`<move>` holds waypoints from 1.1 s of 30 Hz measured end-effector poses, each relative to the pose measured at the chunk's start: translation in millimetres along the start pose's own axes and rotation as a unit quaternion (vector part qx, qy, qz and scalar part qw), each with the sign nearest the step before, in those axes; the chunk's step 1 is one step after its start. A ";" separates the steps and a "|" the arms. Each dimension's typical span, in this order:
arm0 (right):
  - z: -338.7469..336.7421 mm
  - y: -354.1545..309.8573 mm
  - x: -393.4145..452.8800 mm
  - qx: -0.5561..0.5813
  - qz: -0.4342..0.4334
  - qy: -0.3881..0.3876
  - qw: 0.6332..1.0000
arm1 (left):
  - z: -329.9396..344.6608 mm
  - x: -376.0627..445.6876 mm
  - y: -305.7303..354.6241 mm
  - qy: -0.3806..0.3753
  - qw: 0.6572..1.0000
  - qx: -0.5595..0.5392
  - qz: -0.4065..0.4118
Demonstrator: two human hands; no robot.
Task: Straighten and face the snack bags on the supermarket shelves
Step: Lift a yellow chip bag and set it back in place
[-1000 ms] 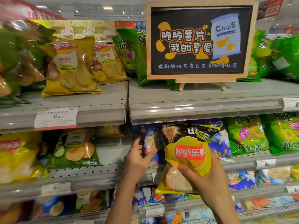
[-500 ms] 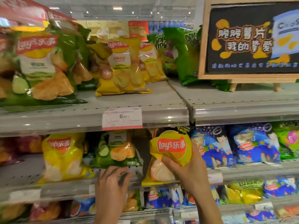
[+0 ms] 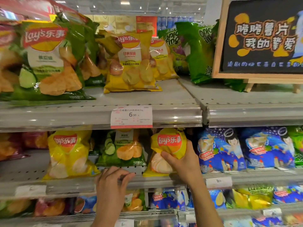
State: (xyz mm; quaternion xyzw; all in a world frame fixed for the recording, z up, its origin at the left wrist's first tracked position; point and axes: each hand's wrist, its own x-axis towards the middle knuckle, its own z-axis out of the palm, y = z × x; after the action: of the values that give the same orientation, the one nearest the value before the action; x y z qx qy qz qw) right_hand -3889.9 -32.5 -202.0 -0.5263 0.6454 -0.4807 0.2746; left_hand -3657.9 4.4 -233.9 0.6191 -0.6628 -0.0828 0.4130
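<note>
My right hand (image 3: 182, 163) grips a small yellow Lay's bag (image 3: 167, 145) by its middle, upright, its lower edge at the front of the middle shelf (image 3: 68, 185). My left hand (image 3: 113, 181) hovers at the shelf's front lip, just below a green cucumber Lay's bag (image 3: 124, 149), fingers loosely curled and holding nothing. A larger yellow Lay's bag (image 3: 68, 154) leans further left on the same shelf. Blue snack bags (image 3: 219, 149) stand to the right of the held bag.
The top shelf holds a big green Lay's bag (image 3: 49, 63), yellow Lay's bags (image 3: 132, 63), green onion-ring bags (image 3: 196, 51) and a framed chalkboard sign (image 3: 262, 38). A 6.50 price tag (image 3: 131, 116) hangs on the top shelf rail. More bags (image 3: 170, 199) fill the bottom shelf.
The view has swung left along the shelves. My right hand carried the yellow bag left, past the blue bags, to beside the green bag. My left hand dropped to the shelf lip.
</note>
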 end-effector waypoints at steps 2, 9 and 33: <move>-0.6 -0.9 0.4 -0.006 0.020 -0.013 1.000 | 1.5 -1.9 -1.7 0.007 1.000 0.001 0.001; -4.9 -5.8 -4.3 -0.041 0.029 -0.030 0.998 | 1.8 -5.1 0.3 0.028 1.000 -0.003 -0.002; 122.9 -72.7 -64.7 -0.023 -0.113 0.218 0.969 | -113.8 31.5 -84.5 0.222 0.957 -0.180 -0.044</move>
State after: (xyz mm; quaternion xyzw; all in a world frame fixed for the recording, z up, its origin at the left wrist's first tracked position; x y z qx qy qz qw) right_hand -3734.9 -11.1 -193.2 -0.4849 0.6366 -0.5968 0.0590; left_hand -3517.0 3.6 -199.0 0.5662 -0.5003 -0.0789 0.6503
